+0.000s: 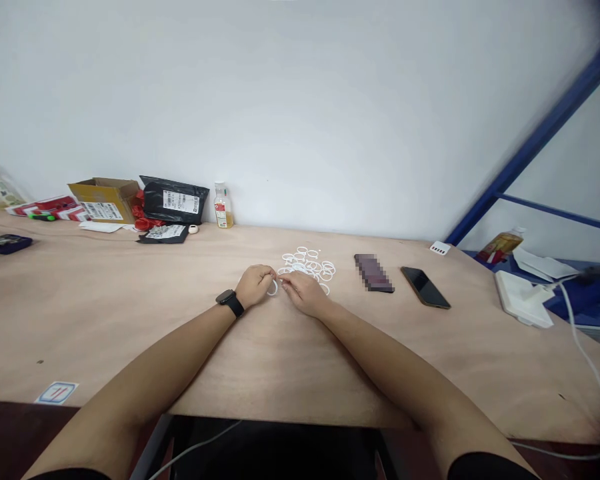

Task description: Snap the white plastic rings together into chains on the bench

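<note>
A white plastic ring [275, 289] hangs at the fingertips of my left hand [255, 285], which is closed in a pinch on it and wears a black watch [230, 303] at the wrist. Close beside it is my right hand [305, 292], thumb and fingers pressed together near the ring. Whatever lies between those right fingertips is too small to make out. Just behind my right hand, several similar white rings [298, 267] lie in a loose pile on the wooden table [290, 360], some overlapping, partly covered by that hand.
To the right lie a pixelated phone-like object [374, 273] and a dark phone [425, 287]. Farther right is a white power adapter [523, 300] with a cable. Along the wall stand a cardboard box [105, 200], a black parcel bag [175, 200] and a bottle [223, 205].
</note>
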`<state>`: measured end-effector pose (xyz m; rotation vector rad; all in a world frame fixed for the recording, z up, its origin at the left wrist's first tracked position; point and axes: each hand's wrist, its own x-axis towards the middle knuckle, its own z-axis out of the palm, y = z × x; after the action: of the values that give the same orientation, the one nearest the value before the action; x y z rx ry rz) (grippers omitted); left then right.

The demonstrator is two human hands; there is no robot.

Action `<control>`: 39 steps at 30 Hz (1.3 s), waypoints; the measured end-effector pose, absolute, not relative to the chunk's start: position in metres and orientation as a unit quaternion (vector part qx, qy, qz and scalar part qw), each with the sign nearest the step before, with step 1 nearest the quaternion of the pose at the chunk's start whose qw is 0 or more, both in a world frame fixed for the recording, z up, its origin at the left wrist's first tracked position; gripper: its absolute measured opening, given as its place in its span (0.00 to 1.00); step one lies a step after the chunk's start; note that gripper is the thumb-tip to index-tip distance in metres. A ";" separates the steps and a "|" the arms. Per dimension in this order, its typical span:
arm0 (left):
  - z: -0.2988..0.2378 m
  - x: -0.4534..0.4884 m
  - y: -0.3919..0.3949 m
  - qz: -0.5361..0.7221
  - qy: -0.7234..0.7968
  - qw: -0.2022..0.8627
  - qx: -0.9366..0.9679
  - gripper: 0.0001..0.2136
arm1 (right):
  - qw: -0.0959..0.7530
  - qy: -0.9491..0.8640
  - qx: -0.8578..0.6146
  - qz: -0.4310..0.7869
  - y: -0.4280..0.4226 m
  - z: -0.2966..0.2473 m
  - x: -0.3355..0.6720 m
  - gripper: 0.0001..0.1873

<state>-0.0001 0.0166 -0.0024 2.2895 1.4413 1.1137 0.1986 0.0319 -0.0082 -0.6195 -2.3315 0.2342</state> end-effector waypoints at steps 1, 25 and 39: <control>-0.001 -0.002 0.017 0.361 0.507 0.089 0.777 0.14 | 0.350 -0.897 -0.258 0.082 0.033 -0.008 0.200 0.15; -0.009 -0.010 0.020 0.323 0.545 -0.084 0.769 0.10 | 0.298 -0.898 -0.324 0.012 0.044 -0.009 0.204 0.13; 0.002 0.005 0.007 0.364 0.396 -0.047 0.842 0.09 | 0.402 -0.880 -0.233 0.099 0.039 -0.010 0.205 0.07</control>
<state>0.0053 0.0071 0.0020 2.7265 1.2838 1.1778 0.2047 0.0392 -0.0097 -0.5882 -2.2231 0.2499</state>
